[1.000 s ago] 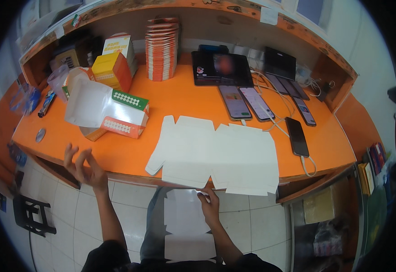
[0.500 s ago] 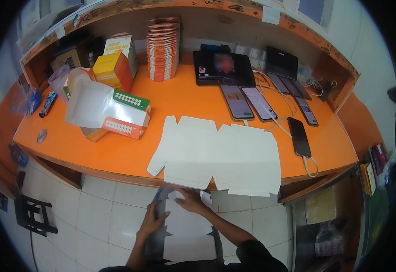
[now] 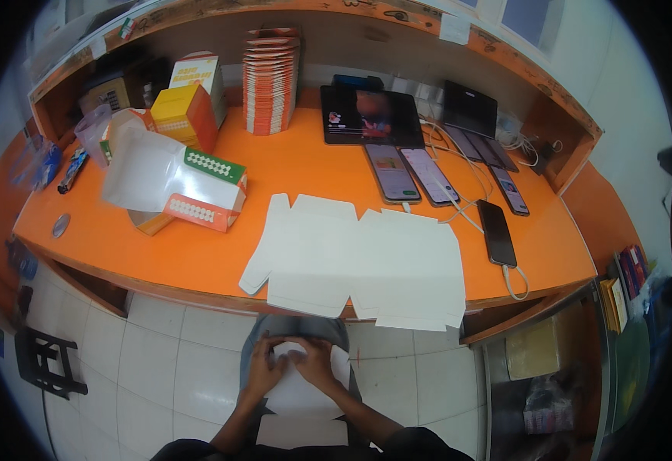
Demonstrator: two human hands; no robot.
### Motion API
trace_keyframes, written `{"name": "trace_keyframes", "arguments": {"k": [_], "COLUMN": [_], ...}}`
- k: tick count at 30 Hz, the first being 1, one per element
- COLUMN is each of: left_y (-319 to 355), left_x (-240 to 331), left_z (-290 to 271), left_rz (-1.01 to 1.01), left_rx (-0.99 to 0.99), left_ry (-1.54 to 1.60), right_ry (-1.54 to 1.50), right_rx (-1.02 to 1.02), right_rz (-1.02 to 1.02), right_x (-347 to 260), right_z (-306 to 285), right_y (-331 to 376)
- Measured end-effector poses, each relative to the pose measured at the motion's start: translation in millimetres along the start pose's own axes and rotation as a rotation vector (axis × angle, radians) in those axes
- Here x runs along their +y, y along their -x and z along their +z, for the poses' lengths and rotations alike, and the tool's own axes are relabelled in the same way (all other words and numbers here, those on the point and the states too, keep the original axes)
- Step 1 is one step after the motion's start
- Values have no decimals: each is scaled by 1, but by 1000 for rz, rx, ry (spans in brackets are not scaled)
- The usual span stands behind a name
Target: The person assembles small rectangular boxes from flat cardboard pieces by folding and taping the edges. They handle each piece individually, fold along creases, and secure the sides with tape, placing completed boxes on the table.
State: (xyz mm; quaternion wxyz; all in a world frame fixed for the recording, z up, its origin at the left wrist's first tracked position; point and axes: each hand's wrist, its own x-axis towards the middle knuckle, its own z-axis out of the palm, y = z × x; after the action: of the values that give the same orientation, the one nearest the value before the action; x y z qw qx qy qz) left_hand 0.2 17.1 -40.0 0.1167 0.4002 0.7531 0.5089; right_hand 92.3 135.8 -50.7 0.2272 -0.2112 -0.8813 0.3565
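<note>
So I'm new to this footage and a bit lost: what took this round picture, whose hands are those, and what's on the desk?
A wide fisheye camera on a person's head looks down, so straight edges bend. The forearms at the bottom are that person's own. Their left hand and right hand together grip a white flat cardboard sheet over the lap. On the orange desk lie more flat white box blanks, a stack of orange cartons, a yellow-orange box, a tablet and several phones on cables.
</note>
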Motion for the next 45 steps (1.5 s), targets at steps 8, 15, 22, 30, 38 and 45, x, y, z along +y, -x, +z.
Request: {"name": "trace_keyframes", "arguments": {"k": [8, 15, 22, 30, 38, 45], "left_y": [-2, -38, -51, -43, -30, -24], "left_x": [14, 16, 7, 8, 4, 4], "left_z": [-22, -36, -20, -16, -13, -12], "left_rz": [-126, -190, -128, -147, -169, -207], "left_rx": [26, 163, 198, 151, 175, 165], "left_ry": [92, 99, 101, 199, 106, 78], "right_ry": [-392, -33, -60, 1, -82, -84], "right_rx": [-11, 38, -28, -57, 141, 44], "right_rz": [22, -26, -23, -17, 217, 198], "right_x": [-6, -9, 3, 6, 23, 35], "right_z": [-14, -37, -46, -39, -36, -33], "right_y": [-27, -44, -32, -6, 5, 1]}}
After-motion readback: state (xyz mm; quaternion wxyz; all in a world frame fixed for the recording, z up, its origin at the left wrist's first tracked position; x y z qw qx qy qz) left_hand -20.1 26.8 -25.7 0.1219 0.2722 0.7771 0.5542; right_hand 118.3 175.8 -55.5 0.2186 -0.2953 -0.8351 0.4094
